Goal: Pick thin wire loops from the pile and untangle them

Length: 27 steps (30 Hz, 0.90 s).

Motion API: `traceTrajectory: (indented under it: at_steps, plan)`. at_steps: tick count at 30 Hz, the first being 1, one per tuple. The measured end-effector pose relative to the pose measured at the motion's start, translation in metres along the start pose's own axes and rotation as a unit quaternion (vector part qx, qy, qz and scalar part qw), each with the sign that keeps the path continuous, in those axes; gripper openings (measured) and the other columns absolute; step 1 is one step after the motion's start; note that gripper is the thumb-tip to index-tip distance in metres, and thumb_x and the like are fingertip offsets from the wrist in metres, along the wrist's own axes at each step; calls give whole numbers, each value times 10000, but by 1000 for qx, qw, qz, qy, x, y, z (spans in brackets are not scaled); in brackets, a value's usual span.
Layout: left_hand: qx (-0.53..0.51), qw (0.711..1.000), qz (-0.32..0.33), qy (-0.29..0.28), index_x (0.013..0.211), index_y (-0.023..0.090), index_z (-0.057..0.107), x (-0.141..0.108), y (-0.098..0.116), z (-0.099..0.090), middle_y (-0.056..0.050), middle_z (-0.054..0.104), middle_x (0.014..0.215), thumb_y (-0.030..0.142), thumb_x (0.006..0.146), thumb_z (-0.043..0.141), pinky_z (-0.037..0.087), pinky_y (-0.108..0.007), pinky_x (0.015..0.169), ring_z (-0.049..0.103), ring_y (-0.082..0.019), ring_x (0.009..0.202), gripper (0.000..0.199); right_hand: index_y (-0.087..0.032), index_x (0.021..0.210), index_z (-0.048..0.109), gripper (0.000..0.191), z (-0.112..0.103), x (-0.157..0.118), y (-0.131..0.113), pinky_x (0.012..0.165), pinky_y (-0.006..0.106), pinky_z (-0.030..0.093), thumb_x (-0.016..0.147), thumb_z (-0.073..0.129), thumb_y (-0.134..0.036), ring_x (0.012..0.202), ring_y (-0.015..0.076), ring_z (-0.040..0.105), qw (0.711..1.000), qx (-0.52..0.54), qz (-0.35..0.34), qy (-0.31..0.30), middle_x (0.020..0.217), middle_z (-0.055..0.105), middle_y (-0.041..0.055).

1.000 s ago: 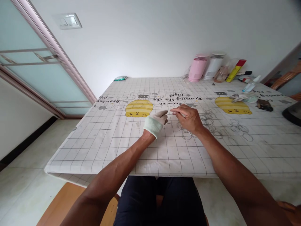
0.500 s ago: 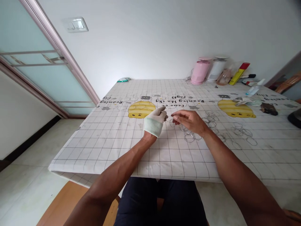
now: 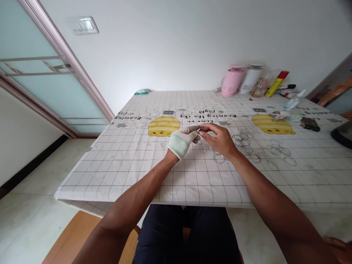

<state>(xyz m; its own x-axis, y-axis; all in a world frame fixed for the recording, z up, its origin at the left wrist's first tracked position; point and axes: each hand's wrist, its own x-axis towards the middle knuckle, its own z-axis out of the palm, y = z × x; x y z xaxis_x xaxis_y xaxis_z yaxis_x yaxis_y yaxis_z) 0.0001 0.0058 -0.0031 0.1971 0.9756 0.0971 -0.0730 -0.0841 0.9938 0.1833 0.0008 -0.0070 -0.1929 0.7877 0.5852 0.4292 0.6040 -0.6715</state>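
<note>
My left hand (image 3: 183, 140), in a white knit glove with a pale green cuff, is over the middle of the table with its fingers closed. My right hand (image 3: 219, 138) is bare, its thumb and fingers pinched together at the left hand's fingertips. Whatever lies between the fingertips is too small to make out. Beneath and beside the right hand lie thin, dark wire-like loops (image 3: 243, 141) in a loose tangle, partly hidden by that hand. More such loops (image 3: 280, 150) spread out farther right.
A checked tablecloth (image 3: 115, 179) covers the table. Along the wall stand a pink device (image 3: 232, 81), a white device (image 3: 250, 80), a bottle (image 3: 260, 88) and a yellow-red can (image 3: 277, 84). A crumpled glove (image 3: 287, 115) and a dark brown object (image 3: 310, 124) lie to the right.
My right hand has moved left, and its fingertips now meet those of my left hand, where a gap showed before. The view has shifted slightly.
</note>
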Motion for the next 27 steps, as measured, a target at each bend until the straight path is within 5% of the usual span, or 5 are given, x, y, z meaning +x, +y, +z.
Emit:
traceTrajectory:
  at_steps: [5, 9, 13, 19, 27]
  plan:
    - [-55, 998, -38, -22, 1264, 72, 712, 1, -4, -1, -62, 746, 817, 238, 964, 605, 580, -292, 775, 682, -132, 717, 359, -265, 989, 798, 182, 6, -2, -3, 657, 337, 567, 996, 650, -372, 748, 204, 723, 997, -27, 12, 73, 807, 772, 15]
    - [-102, 994, -32, -20, 1258, 56, 696, -4, -5, -5, -152, 782, 992, 404, 989, 620, 597, -334, 841, 720, -168, 794, 446, -251, 967, 792, 181, 4, -1, -5, 657, 341, 564, 989, 651, -361, 719, 208, 718, 990, -42, 24, 134, 746, 753, 16]
    - [-62, 997, -39, 6, 1142, 84, 746, -7, -5, 2, -147, 789, 1027, 363, 943, 692, 593, -328, 857, 728, -173, 839, 347, -239, 967, 767, 177, 6, -2, -2, 638, 326, 546, 998, 637, -356, 667, 191, 708, 985, -58, 22, 160, 713, 738, 7]
    - [-27, 995, -78, 61, 948, 126, 770, 0, -6, 5, -78, 770, 854, 229, 902, 659, 572, -285, 788, 683, -139, 738, 158, -247, 974, 722, 151, 13, -4, 9, 602, 316, 527, 999, 608, -344, 715, 202, 727, 990, -78, 36, 110, 790, 761, 22]
    - [268, 958, -25, 104, 805, 250, 771, -3, 3, 2, -1, 755, 789, 311, 923, 578, 469, -292, 718, 640, -178, 739, 235, -244, 909, 690, 168, 20, -5, 2, 766, 395, 524, 1027, 571, -262, 827, 238, 676, 984, -165, -61, 30, 857, 740, 58]
